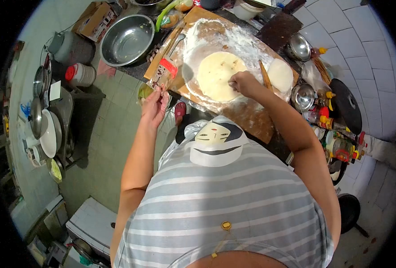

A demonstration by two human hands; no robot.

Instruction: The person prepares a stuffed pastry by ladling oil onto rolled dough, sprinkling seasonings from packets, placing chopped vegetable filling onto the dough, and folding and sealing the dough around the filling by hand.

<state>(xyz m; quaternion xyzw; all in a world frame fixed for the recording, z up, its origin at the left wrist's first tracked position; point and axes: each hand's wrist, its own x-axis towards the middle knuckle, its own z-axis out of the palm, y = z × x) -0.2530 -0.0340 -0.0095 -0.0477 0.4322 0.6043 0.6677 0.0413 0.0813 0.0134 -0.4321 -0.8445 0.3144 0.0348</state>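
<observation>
Left hand [155, 106]: grip closed, thumb and fingers pinching the lower end of one printed packet [163, 75], red and clear, held up at the near left edge of the board [257, 127].

Right hand [245, 85]: grip closed, fingers bunched; whether anything is held within, cannot tell. Positioned over the right-hand part of the dough round [216, 75]; contact with it unclear.

Dough round: one, flat, pale, flecked, lying on the floured wooden board, right of the packet.

Rolling pin [265, 75]: one, wooden, between the dough round and a second, smaller, whiter round [280, 76].

Spoon [177, 43]: one, metal, on the board's left side.

Basin [127, 39]: one, large, metal, left of the board on the dark worktop [139, 70].
</observation>
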